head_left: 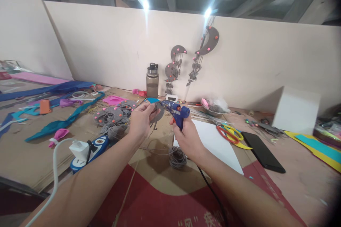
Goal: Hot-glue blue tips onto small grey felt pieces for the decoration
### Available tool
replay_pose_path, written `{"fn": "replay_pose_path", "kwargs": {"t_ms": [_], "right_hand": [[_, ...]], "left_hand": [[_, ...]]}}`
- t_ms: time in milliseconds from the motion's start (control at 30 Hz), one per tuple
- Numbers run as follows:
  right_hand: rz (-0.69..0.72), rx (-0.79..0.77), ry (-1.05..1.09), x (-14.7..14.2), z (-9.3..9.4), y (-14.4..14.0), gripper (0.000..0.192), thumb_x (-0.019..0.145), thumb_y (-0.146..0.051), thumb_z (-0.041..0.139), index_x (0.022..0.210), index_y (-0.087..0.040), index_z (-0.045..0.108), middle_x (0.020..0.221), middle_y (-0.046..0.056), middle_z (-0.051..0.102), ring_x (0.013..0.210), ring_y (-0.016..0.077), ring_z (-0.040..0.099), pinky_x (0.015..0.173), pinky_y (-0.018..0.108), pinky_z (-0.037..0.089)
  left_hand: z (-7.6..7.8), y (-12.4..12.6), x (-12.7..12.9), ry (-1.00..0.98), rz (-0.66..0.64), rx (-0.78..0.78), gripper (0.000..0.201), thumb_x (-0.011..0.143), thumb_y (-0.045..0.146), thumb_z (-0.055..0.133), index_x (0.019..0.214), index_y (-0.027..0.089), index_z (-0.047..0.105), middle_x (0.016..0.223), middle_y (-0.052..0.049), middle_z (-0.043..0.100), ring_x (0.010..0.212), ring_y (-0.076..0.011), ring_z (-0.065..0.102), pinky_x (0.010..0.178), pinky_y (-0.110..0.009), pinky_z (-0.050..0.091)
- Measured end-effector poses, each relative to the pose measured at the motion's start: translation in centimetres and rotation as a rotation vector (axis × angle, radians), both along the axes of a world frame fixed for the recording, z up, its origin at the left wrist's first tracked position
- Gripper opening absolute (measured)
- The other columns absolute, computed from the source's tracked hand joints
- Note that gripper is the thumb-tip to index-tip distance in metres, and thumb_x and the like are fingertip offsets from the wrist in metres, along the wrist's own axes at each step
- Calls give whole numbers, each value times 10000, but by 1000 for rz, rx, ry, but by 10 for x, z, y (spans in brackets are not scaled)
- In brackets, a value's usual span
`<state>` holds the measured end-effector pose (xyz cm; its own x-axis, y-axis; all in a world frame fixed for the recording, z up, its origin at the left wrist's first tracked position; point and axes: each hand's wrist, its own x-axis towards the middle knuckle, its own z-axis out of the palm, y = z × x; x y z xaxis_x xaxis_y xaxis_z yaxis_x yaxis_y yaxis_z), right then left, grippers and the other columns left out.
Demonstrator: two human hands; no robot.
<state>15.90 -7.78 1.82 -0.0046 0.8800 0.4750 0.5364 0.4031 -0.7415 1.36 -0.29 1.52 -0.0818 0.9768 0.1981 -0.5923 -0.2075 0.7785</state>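
Power strip: near left on the tabletop, blue and white, with a white plug and cable in it; well apart from both hands.
Felt crescents pile: grey pieces with pink dots, flat on the tabletop, just left of the left hand.
Left hand: fingers closed in a pinch on a grey felt piece, raised above the tabletop at the centre.
Grey felt piece: it looks thin, soft and light, so I judge it bends easily; a hold at the edge near the glue point, as now, keeps it flat enough, with fingers away from the nozzle.
Glue gun: blue, its nozzle points left and seems to touch the felt piece; rigid plastic, I think the tip is hot, so the handle is the only safe place.
Right hand: wrapped closed around the glue gun handle; whether a finger lies on the trigger I cannot tell.
Grey string coil: on the tabletop under the right hand, loose and light.
Scissors: red and yellow handles, right of the white sheet.
Phone: dark, lies flat, further right.
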Motion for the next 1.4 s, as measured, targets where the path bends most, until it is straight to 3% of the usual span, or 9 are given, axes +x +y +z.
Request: {"fn": "replay_pose_path", "kwargs": {"t_ms": [467, 633, 767, 1000, 1167, 1233, 1300, 1400], "right_hand": [[8, -63, 71, 3, -3, 1, 176, 793, -175, 436, 956, -210, 494, 746, -15, 538, 597, 129, 499, 580, 273, 398], [-13, -44, 81, 3, -5, 4, 182, 793, -184, 441, 962, -207, 503, 788, -3, 557, 597, 123, 500, 569, 274, 417], [-11, -50, 209, 7, -2, 9, 191, 759, -182, 459, 938, -207, 519, 874, 14, 583, 548, 101, 480, 491, 262, 430], [-20, -314, 523, 43, 14, 30, 192, 675, -147, 516, 864, -180, 504, 812, 24, 635, 484, 84, 494, 410, 236, 454], [-74, -643, 595, 82, 0, 51, 108, 659, -122, 549, 758, -149, 515, 682, 45, 628, 456, 69, 459, 405, 202, 433], [-106, -752, 501, 95, -9, 58, 79, 676, -135, 572, 731, -152, 517, 670, 52, 645, 448, 70, 459, 457, 221, 471], [-195, -790, 228, 105, -16, 61, 76, 718, -188, 598, 704, -156, 531, 667, 67, 662, 492, 100, 528, 538, 251, 503], [-435, -633, -372, 110, -16, 59, 222, 766, -327, 632, 648, -159, 548, 725, 139, 685, 726, 212, 656, 678, 301, 499]], "left_hand": [[-1, 1, 0, 7, 12, 20, 253, 567, 293, 830, 622, 132, 641, 677, 17, 596, 669, -98, 589, 846, -340, 542], [0, 0, 0, -2, 8, 7, 247, 551, 287, 834, 634, 134, 659, 704, 3, 632, 682, -109, 606, 816, -327, 549], [-1, 3, -1, -12, 17, -3, 236, 562, 275, 829, 654, 127, 670, 747, -24, 662, 710, -114, 625, 793, -312, 559], [-3, 7, -3, -23, -3, 25, 240, 580, 260, 831, 689, 125, 666, 756, -12, 645, 710, -101, 621, 832, -332, 562], [-1, 4, -1, -17, -20, 19, 255, 552, 258, 848, 651, 118, 659, 723, 0, 624, 697, -90, 599, 826, -324, 567], [0, 3, 0, -10, -24, 15, 261, 546, 260, 852, 652, 114, 664, 721, 1, 618, 709, -87, 595, 830, -316, 566], [1, 2, 0, -2, -25, 16, 267, 541, 263, 854, 654, 112, 666, 715, 6, 610, 708, -83, 589, 834, -313, 565], [1, 1, 0, 14, -24, 27, 271, 545, 279, 850, 663, 114, 670, 721, 6, 614, 703, -81, 587, 831, -308, 564]]}}
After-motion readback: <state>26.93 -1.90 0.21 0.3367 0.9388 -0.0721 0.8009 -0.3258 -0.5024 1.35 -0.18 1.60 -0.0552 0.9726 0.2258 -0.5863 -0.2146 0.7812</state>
